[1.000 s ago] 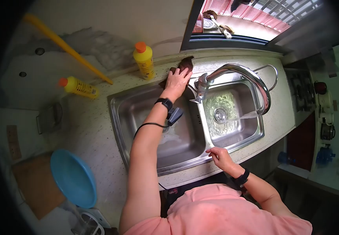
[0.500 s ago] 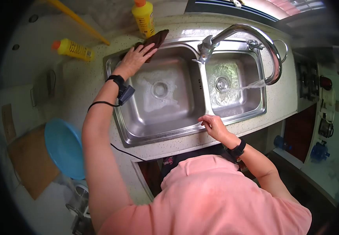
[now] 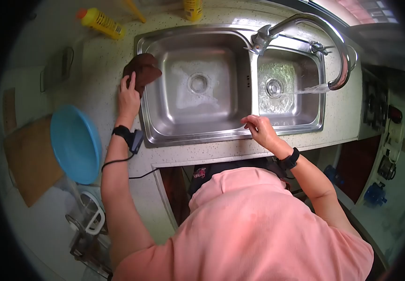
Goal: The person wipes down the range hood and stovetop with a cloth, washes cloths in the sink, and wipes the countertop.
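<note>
My left hand (image 3: 129, 97) presses a dark brown cloth (image 3: 141, 70) against the left rim of the steel double sink (image 3: 202, 136) and the counter beside it. The cloth is bunched, with one flap over the rim. My right hand (image 3: 260, 129) is at the sink's front edge, by the divider between the basins, with its fingers curled; whether it holds anything is too small to tell. Water runs from the curved chrome faucet (image 3: 326, 25) into the smaller right basin (image 3: 301, 110). The larger left basin (image 3: 212, 112) has a wet patch around its drain.
A yellow bottle with a red cap (image 3: 102, 23) and another yellow bottle (image 3: 193, 8) stand behind the sink. A blue basin (image 3: 75, 145) is at the left, beside a brown board (image 3: 29, 159). A black cable runs from my left wrist along the counter.
My left hand has moved with the cloth from the sink's back edge, leftward and then towards me, to the left rim. My right hand has stayed by the divider. The view has shifted too.
</note>
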### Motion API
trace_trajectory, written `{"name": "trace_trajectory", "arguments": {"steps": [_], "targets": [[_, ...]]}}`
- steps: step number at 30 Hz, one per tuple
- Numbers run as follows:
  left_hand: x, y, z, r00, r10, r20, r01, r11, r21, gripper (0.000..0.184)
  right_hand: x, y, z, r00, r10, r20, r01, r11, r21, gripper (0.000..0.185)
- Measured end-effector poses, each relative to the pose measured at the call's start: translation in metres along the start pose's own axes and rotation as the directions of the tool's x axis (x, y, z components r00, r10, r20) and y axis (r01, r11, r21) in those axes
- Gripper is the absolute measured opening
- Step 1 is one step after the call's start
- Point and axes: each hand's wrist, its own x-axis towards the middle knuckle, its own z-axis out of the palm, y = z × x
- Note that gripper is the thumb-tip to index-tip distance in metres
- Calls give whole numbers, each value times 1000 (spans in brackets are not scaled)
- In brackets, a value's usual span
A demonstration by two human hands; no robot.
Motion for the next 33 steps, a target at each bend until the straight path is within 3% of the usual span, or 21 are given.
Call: {"name": "trace_trajectory", "arguments": {"steps": [5,10,12,14,20,25,27,29,32,33], "targets": [[-93,27,-13,993,-105,55,101,993,66,62,-17,11,-6,999,-8,37,8,1000,8,19],[-191,67,-21,964,-229,139,234,972,-20,60,-47,35,-23,999,33,12,-33,998,56,21],[-213,101,-24,951,-265,158,267,964,9,69,-60,51,-31,998,56,1,-56,997,48,21],[-221,130,-26,937,-216,273,233,972,-29,84,-73,63,-39,995,105,3,-104,989,101,21],[-203,221,13,950,139,281,-34,937,-348,78,-107,87,-59,996,88,-6,-88,995,49,21],[-162,303,54,835,415,363,-173,823,-541,79,-129,107,-76,994,77,-79,-71,995,71,20],[-154,329,64,805,470,362,-196,786,-586,76,-129,115,-96,991,73,-108,-68,996,48,21],[-146,349,70,787,517,336,-236,757,-610,71,-122,125,-118,964,30,-265,-15,998,59,19],[-129,375,71,835,444,326,-113,717,-688,59,-101,94,-169,909,-47,-414,81,995,63,28],[-123,384,73,883,395,252,-122,713,-691,47,-91,83,-184,863,-174,-475,195,981,-3,35]]}}
